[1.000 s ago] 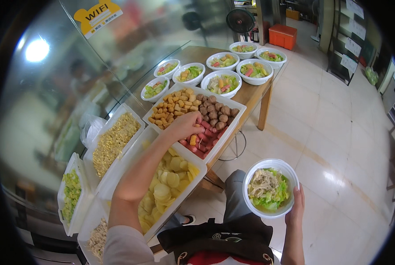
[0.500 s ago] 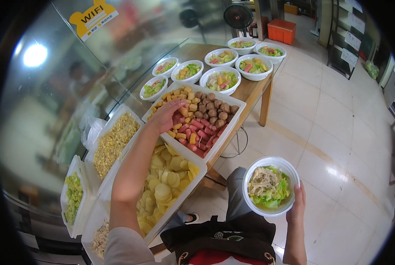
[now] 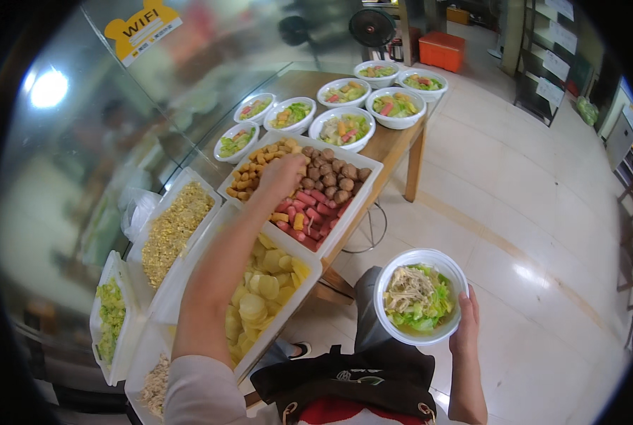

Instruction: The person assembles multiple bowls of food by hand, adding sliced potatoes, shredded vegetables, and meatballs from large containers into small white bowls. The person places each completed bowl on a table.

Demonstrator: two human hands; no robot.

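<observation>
My left hand (image 3: 284,177) reaches into a white tray (image 3: 368,185) with its fingers curled down. It is among golden-brown chunks (image 3: 251,176), brown meatballs (image 3: 345,175) and pink sausage pieces (image 3: 320,210). What its fingers pinch, if anything, is hidden. Out to the right, my right hand (image 3: 465,320) grips the rim and side of a round white bowl (image 3: 386,320). Inside that bowl, pale shredded strips (image 3: 410,289) lie on green lettuce (image 3: 437,297).
Several filled white bowls (image 3: 342,129) stand on the wooden table (image 3: 394,145). Left of my arm are containers of potato slices (image 3: 263,287), yellow crumbly food (image 3: 178,225), chopped greens (image 3: 111,319) and pale shreds (image 3: 155,389). A fan (image 3: 371,28) and an orange box (image 3: 442,54) are beyond.
My left hand has shifted rightward across the tray toward the meatballs, and its fingers have curled in more. The bowl stays in my right hand. The whole view has shifted slightly.
</observation>
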